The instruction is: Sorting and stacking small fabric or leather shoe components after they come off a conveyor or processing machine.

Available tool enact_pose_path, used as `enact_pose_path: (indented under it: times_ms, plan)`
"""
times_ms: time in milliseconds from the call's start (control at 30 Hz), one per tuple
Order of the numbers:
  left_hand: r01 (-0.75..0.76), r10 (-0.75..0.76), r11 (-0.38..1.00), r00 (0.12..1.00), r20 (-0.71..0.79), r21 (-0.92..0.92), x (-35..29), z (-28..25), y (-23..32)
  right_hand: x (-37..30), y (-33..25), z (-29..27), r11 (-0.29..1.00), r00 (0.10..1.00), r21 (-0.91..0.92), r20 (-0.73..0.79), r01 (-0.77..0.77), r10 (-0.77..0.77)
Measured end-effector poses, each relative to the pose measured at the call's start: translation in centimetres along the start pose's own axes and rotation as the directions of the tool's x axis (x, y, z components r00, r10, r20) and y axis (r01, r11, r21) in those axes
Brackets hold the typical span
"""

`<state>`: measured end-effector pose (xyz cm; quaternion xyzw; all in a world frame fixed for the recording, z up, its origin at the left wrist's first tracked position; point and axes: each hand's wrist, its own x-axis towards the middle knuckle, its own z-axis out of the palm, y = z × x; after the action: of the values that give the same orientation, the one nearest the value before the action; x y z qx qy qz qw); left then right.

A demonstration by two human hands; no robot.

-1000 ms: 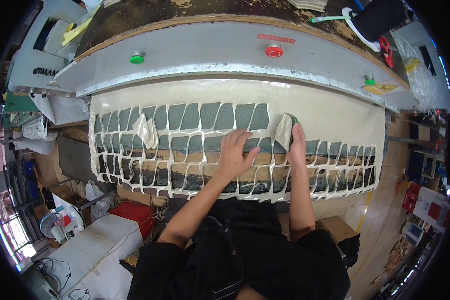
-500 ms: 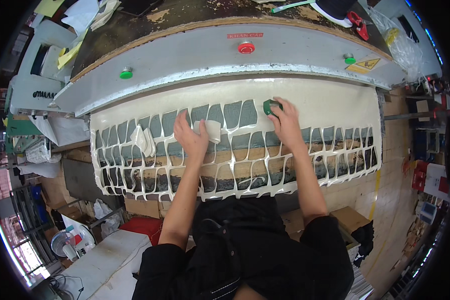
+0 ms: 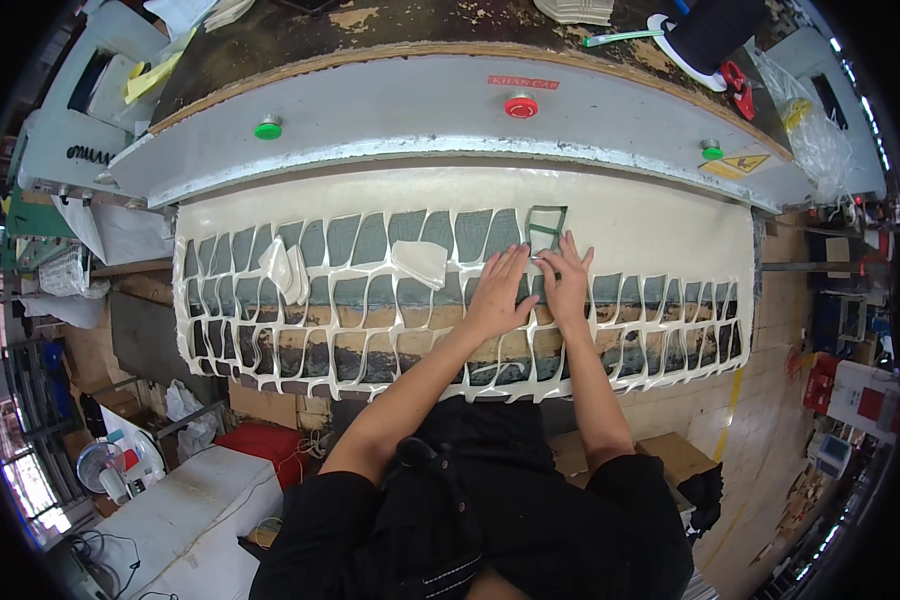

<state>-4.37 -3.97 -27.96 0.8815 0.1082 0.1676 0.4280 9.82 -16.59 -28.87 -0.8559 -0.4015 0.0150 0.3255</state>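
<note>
A green-edged cutting die [image 3: 547,208], an open frame with a crossbar, lies on the uncut part of the cream sheet [image 3: 650,225], just right of the row of cut-out holes. My right hand [image 3: 568,285] has its thumb and fingers about the die's near right corner. Beside it, my left hand [image 3: 500,298] reaches over the cut webbing with its fingers stretched out, the tips close to the die's near edge. A small stack of cut cream pieces [image 3: 420,262] rests on the sheet to the left. Farther left lies another loose pile of cut pieces [image 3: 288,272].
Behind the sheet runs a grey machine beam [image 3: 390,140] with a red button [image 3: 521,105] and green buttons [image 3: 268,127] on its front. On the worn top [image 3: 340,50] above it are a black spool [image 3: 715,40] and red scissors [image 3: 737,90].
The die has gone from my right hand's raised grip to lying on the sheet. My left hand has left the middle stack and moved right, next to my right hand.
</note>
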Motion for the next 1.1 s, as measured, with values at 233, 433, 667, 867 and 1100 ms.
enact_pose_path:
  times_ms: [233, 433, 667, 867, 1100]
  plan:
    - [-0.004, 0.004, 1.0, 1.0, -0.005, 0.001, -0.3, 0.1, -0.3, -0.1, 0.1, 0.2, 1.0, 0.999, -0.004, -0.038, 0.01, -0.01]
    - [-0.004, 0.004, 1.0, 0.999, -0.048, -0.002, -0.3, 0.3, -0.4, -0.2, 0.1, 0.3, 1.0, 0.999, -0.024, -0.036, 0.02, -0.021]
    - [-0.043, 0.042, 0.999, 0.997, -0.072, -0.011, 0.0, -0.8, 0.6, -0.2, 0.0, -0.4, 0.997, 0.999, -0.068, -0.023, 0.038, -0.04]
    - [0.097, -0.151, 0.985, 0.889, -0.432, -0.143, -0.4, -9.2, 1.6, -5.5, -6.0, -2.7, 0.993, 0.986, 0.085, -0.132, -0.088, 0.099]
    - [0.14, -0.068, 0.989, 0.149, -0.986, -0.047, 3.5, -27.9, -2.9, -16.2, -11.5, -3.1, 0.97, 0.998, 0.234, -0.01, 0.06, -0.06]
